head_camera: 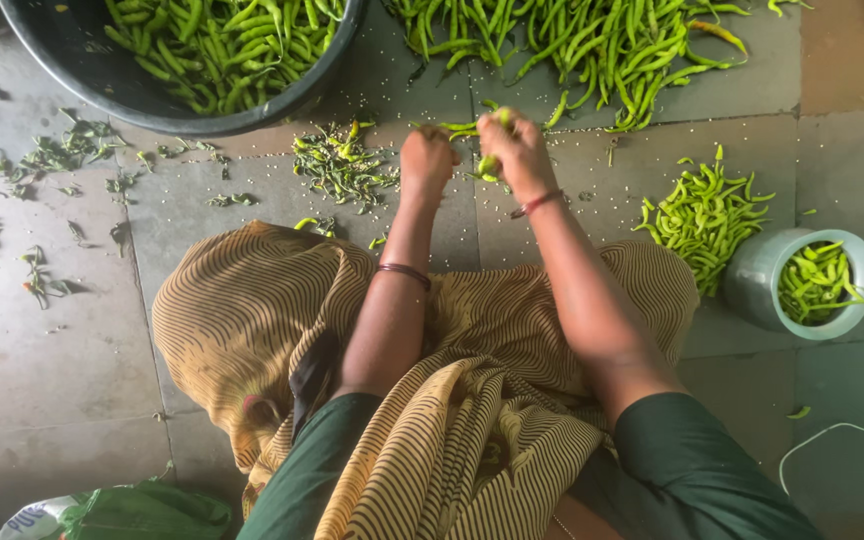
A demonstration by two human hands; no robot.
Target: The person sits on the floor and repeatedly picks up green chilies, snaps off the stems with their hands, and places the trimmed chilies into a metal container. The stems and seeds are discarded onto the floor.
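Chillies, green, a small bunch: held in both hands above the stone floor. Right hand: grip closed around several pods, tips showing above and below the fingers. Left hand: grip closed in a loose fist, pinching the near end of one pod that runs across to the right hand; the two hands almost touch.

Stalk scraps: a small heap on the floor just left of the left hand, with more bits scattered further left.

Loose heap of chillies: on the floor just beyond the hands, spreading to the right.

Black tub: beyond and left of the hands, filled with more green pods.

Smaller pile: on the floor to the right of the right hand, pods short and bright.

Grey pot: lying tilted beside that pile, on its nearer side, mouth showing pods inside.

Bangles: a red one on the right wrist, a dark one on the left forearm.

Striped tan cloth: draped over the lap, nearer than both hands.

White cord: on the floor, far right and near.

Green plastic bag: near left corner.
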